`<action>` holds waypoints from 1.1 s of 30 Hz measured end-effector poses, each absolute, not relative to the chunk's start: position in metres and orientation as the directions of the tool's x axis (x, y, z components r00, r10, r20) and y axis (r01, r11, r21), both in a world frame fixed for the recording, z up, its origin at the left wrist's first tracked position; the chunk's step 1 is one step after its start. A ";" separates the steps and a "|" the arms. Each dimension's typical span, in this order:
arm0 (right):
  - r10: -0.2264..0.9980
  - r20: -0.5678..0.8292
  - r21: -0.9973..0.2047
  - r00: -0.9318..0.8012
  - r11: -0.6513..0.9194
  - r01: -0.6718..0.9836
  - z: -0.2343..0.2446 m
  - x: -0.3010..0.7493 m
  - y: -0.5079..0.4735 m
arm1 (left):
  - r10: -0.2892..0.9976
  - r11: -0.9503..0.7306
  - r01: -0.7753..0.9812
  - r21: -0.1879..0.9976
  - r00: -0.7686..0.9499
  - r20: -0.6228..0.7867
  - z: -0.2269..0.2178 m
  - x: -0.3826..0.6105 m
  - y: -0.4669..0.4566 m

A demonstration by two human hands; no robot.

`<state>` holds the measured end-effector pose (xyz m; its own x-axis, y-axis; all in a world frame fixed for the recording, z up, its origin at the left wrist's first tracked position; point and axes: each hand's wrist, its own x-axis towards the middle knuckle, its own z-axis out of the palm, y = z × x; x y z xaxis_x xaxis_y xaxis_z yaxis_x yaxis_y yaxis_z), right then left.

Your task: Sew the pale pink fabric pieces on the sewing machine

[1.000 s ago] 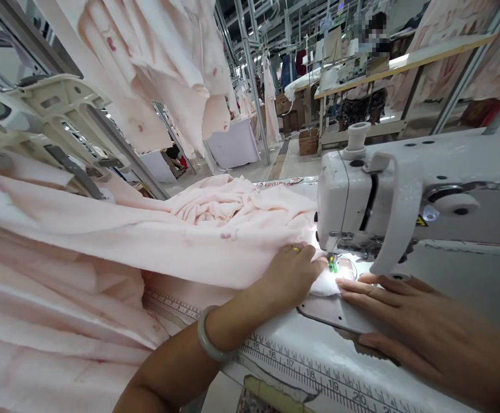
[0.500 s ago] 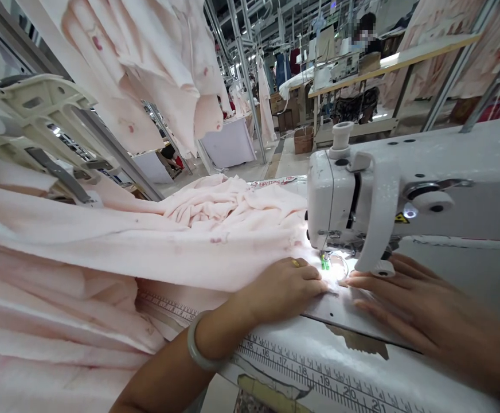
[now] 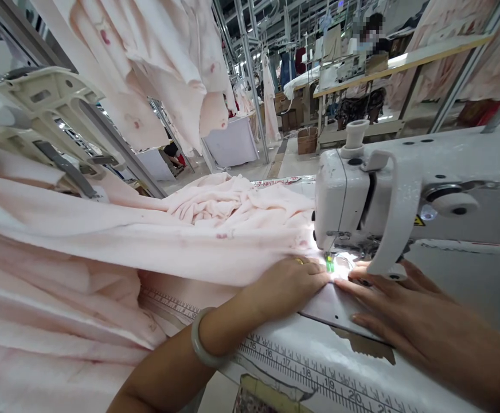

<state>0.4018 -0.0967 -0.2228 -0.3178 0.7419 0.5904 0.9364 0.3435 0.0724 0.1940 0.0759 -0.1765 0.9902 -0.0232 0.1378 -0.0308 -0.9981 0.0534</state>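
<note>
Pale pink fabric [image 3: 215, 261] with small printed marks stretches from the left to the needle area of a white sewing machine [image 3: 340, 201]. My left hand [image 3: 288, 287], with a ring and a bangle on its wrist, is closed on the fabric's edge just left of the green-marked presser foot [image 3: 329, 264]. On the other side, my right hand [image 3: 400, 304] lies with fingers stretched out, its fingertips by the fabric edge near the foot. The machine's lamp glares over the stitching spot, so the fabric edge there is hard to make out.
A printed ruler strip [image 3: 310, 370] runs along the table's front edge. Cream plastic clamps [image 3: 52, 97] and hanging pink pieces [image 3: 147, 69] are at the left. Metal poles, a worktable [image 3: 405, 66] and a seated person [image 3: 372, 37] are behind.
My right hand's fingertips have moved left, closer to my left hand and the presser foot. The whole view has shifted slightly, with the machine now a little further right.
</note>
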 end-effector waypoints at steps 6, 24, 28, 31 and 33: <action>0.785 0.570 0.024 -0.243 0.280 0.960 -0.236 0.410 -0.097 | 0.058 -0.994 0.049 0.100 0.994 0.094 -0.177 0.202 0.081; 0.866 0.484 -0.019 -0.126 0.154 0.988 -0.254 0.430 -0.093 | 0.099 -0.995 0.098 0.015 0.971 0.218 -0.186 0.201 0.081; 0.880 0.464 -0.023 -0.097 0.122 0.992 -0.260 0.439 -0.089 | 0.462 -0.729 0.242 0.640 0.864 0.201 -0.188 0.198 0.097; 0.866 0.490 -0.026 -0.102 0.131 0.991 -0.270 0.447 -0.086 | 0.722 -0.381 0.163 0.910 0.668 0.182 -0.182 0.188 0.122; 0.842 0.531 -0.038 -0.096 0.136 0.990 -0.279 0.452 -0.084 | 0.824 -0.296 0.098 0.950 0.530 0.202 -0.174 0.178 0.140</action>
